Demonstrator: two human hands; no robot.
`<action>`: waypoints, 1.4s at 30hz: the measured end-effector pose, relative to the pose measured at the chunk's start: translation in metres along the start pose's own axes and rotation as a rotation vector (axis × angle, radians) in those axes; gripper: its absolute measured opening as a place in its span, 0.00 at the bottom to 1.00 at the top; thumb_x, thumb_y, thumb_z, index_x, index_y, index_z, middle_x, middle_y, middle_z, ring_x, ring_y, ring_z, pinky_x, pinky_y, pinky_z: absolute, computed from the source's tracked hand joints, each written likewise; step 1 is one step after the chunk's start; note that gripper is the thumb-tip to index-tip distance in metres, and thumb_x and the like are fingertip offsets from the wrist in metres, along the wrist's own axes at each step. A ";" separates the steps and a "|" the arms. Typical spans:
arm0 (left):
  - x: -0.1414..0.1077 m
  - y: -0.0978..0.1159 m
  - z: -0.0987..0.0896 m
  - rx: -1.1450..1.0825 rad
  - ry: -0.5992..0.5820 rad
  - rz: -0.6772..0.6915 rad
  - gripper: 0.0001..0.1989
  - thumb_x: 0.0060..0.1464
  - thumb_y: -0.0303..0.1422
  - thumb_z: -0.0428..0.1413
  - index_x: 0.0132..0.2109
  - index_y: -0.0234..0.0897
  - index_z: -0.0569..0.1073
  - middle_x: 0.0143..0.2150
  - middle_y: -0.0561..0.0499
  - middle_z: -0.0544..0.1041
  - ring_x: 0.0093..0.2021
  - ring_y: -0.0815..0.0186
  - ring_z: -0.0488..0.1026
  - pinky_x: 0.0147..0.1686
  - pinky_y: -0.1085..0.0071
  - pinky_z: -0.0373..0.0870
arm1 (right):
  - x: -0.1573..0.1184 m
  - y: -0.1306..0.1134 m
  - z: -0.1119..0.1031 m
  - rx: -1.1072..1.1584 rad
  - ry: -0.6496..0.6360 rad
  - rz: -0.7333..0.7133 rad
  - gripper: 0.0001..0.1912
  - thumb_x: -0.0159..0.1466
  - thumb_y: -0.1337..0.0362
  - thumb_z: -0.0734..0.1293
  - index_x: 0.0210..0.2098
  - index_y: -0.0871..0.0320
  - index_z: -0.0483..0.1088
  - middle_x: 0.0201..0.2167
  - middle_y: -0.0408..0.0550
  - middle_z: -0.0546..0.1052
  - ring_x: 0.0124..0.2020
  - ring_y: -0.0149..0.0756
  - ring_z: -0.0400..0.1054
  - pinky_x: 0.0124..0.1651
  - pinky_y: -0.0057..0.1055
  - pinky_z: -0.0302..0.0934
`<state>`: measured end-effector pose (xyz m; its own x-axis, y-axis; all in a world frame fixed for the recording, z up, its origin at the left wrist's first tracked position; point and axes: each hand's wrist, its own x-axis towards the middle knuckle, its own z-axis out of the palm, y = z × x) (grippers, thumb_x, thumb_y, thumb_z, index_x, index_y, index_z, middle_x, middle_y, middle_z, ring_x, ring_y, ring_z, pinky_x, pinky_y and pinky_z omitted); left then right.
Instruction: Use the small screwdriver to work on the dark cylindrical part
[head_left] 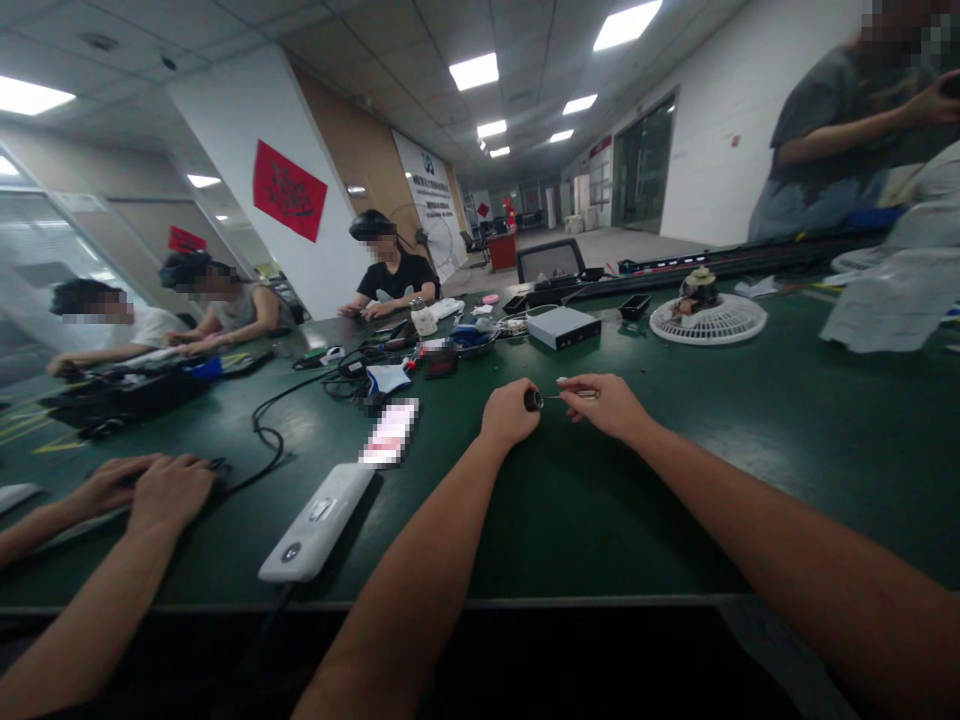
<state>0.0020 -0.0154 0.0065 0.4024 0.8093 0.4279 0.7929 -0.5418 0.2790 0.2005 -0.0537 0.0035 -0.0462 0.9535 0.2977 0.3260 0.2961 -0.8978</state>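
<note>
Small black cylindrical part [533,400] on a thin metal shaft [559,397], held up over the green bench mat [660,500], not set down. Left hand [510,415]: fingers curled, pinching the black end. Right hand [604,408]: fingertips pressed together on the shaft's far end. Grey metal box [563,328] and white round fan guard [709,320] lie well ahead.

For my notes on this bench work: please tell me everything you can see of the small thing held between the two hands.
It is a thin, straight metal shaft with a short, dark cylindrical end, and a pale gold part shows near the other end. It lies nearly level above the green table, touching neither it nor anything else. The left hand holds the dark end; the right hand pinches the far end. It is too small to identify exactly.
</note>
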 end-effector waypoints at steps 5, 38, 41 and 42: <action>0.000 -0.003 0.000 -0.012 0.013 -0.017 0.11 0.51 0.30 0.59 0.44 0.40 0.75 0.42 0.47 0.80 0.41 0.61 0.76 0.42 0.68 0.71 | 0.002 0.003 -0.009 -0.446 -0.102 -0.038 0.14 0.63 0.64 0.68 0.45 0.58 0.81 0.36 0.50 0.84 0.34 0.42 0.78 0.38 0.36 0.72; -0.001 0.017 -0.002 0.255 -0.250 -0.002 0.11 0.58 0.43 0.54 0.41 0.44 0.76 0.37 0.48 0.80 0.38 0.58 0.77 0.38 0.66 0.71 | -0.006 -0.014 -0.013 -0.766 -0.229 -0.139 0.11 0.65 0.59 0.66 0.41 0.51 0.81 0.34 0.46 0.82 0.34 0.38 0.74 0.35 0.31 0.60; 0.000 0.016 -0.002 0.243 -0.256 -0.034 0.13 0.58 0.45 0.54 0.41 0.43 0.77 0.37 0.47 0.80 0.38 0.58 0.77 0.38 0.66 0.71 | -0.007 -0.013 -0.012 -0.759 -0.228 -0.125 0.12 0.65 0.57 0.65 0.41 0.51 0.80 0.36 0.46 0.82 0.34 0.36 0.74 0.34 0.29 0.59; 0.000 0.016 -0.002 0.239 -0.253 -0.043 0.12 0.58 0.44 0.55 0.41 0.43 0.77 0.37 0.47 0.80 0.38 0.58 0.77 0.38 0.67 0.70 | -0.007 -0.013 -0.011 -0.762 -0.238 -0.108 0.13 0.66 0.55 0.64 0.41 0.51 0.80 0.36 0.46 0.82 0.35 0.37 0.74 0.34 0.29 0.60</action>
<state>0.0140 -0.0241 0.0128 0.4435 0.8769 0.1853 0.8842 -0.4619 0.0696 0.2069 -0.0651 0.0161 -0.2863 0.9335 0.2159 0.8588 0.3499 -0.3743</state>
